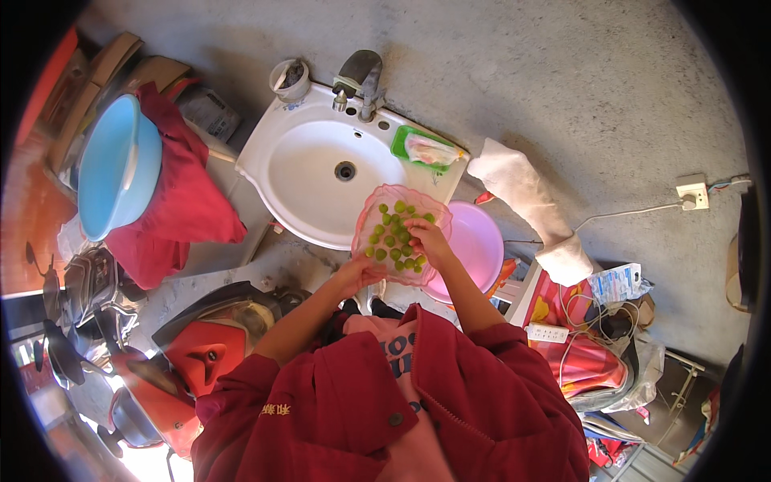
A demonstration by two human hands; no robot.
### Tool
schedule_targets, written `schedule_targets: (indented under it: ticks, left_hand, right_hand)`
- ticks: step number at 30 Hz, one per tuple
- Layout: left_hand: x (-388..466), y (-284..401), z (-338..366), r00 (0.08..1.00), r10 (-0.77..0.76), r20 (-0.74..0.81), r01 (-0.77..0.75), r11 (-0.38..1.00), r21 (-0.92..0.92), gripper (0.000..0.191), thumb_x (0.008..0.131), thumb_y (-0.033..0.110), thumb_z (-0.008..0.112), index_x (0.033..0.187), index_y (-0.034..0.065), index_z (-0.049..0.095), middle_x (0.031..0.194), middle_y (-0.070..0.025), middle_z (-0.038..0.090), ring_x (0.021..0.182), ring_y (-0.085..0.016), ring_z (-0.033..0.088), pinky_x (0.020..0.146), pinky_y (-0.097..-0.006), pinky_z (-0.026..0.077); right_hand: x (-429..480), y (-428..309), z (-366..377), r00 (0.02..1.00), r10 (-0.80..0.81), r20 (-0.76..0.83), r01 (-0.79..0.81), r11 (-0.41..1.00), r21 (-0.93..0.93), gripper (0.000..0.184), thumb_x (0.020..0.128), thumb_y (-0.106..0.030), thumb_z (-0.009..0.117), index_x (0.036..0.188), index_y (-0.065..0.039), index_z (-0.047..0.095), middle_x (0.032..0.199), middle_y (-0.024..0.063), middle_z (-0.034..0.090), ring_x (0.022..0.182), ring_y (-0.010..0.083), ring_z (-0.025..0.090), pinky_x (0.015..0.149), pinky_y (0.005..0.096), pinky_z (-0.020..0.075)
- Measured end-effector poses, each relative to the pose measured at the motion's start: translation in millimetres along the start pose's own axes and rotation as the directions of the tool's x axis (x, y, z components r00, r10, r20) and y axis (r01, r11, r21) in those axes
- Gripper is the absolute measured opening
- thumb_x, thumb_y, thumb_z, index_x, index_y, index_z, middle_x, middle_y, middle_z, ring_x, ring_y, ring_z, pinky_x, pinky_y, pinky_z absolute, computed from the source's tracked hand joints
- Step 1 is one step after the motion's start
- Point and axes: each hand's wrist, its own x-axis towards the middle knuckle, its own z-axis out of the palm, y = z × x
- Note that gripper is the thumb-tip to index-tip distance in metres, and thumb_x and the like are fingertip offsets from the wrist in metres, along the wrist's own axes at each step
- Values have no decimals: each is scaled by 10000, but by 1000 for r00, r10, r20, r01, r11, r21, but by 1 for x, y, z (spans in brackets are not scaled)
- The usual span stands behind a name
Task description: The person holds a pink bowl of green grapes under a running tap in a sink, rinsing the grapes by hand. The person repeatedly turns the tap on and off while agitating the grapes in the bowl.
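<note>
A pink translucent plastic dish (364, 232) with a wavy rim is held out over the near edge of the white sink basin (301, 175). Several small round green fruits (390, 241), grape-like, lie loose across its bottom. My left hand (360, 274) grips the dish by its near left edge. Reaching in from the right, my right hand (429, 241) is among the fruits with its fingers curled down. Whether a fruit is pinched between those fingertips is hidden.
Behind the basin stands a faucet (368, 99), with a green soap tray (400, 141) to its right. A pink-purple basin (476, 241) sits below right. On the left, a light blue basin (111, 175) rests on red cloth (181, 211). A power strip (547, 332) and cords lie at right.
</note>
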Motion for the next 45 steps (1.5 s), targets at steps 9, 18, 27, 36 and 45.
schedule_targets:
  ticks: [9, 18, 27, 36, 45]
  left_hand:
    - [-2, -1, -4, 1000, -10, 24, 10, 1000, -15, 377, 956, 163, 501, 1327, 126, 442, 1127, -118, 652, 1004, -206, 660, 867, -329, 554]
    - [4, -2, -8, 997, -37, 61, 38, 999, -25, 360, 962, 138, 482, 1311, 70, 427, 1130, -146, 648, 1027, -233, 655, 882, -331, 555]
    - [7, -5, -7, 999, -18, 50, 18, 1000, -10, 351, 957, 215, 512, 1275, 69, 475, 1110, -141, 659, 1020, -226, 650, 878, -326, 550]
    - [9, -8, -10, 1000, -9, 19, 9, 1000, -19, 312, 954, 179, 489, 1242, 58, 492, 1139, -171, 651, 1030, -240, 652, 878, -332, 544]
    - [10, -7, -7, 1000, -11, 10, 11, 1000, -11, 317, 951, 160, 487, 1253, 65, 497, 1131, -149, 652, 1048, -232, 642, 893, -345, 537]
  right_hand:
    - [7, -1, 40, 646, -726, 235, 368, 27, -929, 284, 790, -319, 670, 1031, -169, 668, 1186, 43, 563, 1075, 358, 503, 915, 525, 384]
    - [2, 25, 56, 710, -537, 455, 421, -194, -886, 287, 762, -264, 660, 1039, -186, 669, 1309, 21, 493, 1195, 391, 425, 947, 533, 394]
    - [-33, 7, 3, 812, -559, 167, 253, 79, -964, 270, 809, -83, 604, 1067, -155, 633, 1178, 103, 563, 965, 362, 589, 823, 422, 504]
    - [-28, -21, 17, 889, -446, -99, 300, 733, -611, 274, 886, -154, 552, 1154, -101, 576, 1093, 130, 585, 917, 344, 627, 742, 440, 528]
    - [-16, 39, 25, 775, -599, 202, 203, -67, -977, 523, 755, -196, 688, 1247, -168, 511, 1123, 112, 517, 926, 337, 611, 763, 445, 512]
